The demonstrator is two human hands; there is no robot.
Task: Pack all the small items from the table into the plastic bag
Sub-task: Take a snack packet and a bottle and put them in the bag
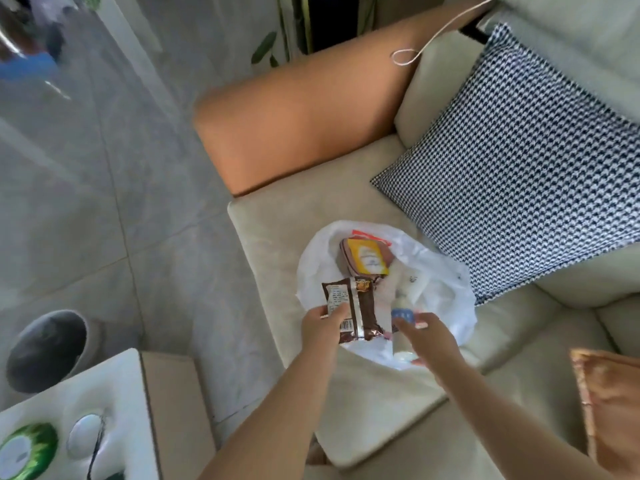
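Bag (pixel 446 289) lies open on sofa seat (pixel 277 230), yellow packet (pixel 369 259) inside. Left hand (pixel 323 323) pinches brown snack pack (pixel 356 311) over bag's mouth. Right hand (pixel 427 337) curls round white bottle (pixel 403 327) at bag's near rim.

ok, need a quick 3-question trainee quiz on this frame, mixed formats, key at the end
1. True or false: the plastic bag lies on the floor.
2. Multiple choice: what does the left hand hold? A) yellow packet B) brown snack packet C) white bottle D) nothing
3. Short answer: name one item already inside the bag.

Key
1. False. It sits on the beige sofa seat, beside the checked cushion.
2. B. The fingers pinch the brown snack packet over the bag's mouth.
3. The yellow packet; the right hand is at the white bottle, grip unclear.
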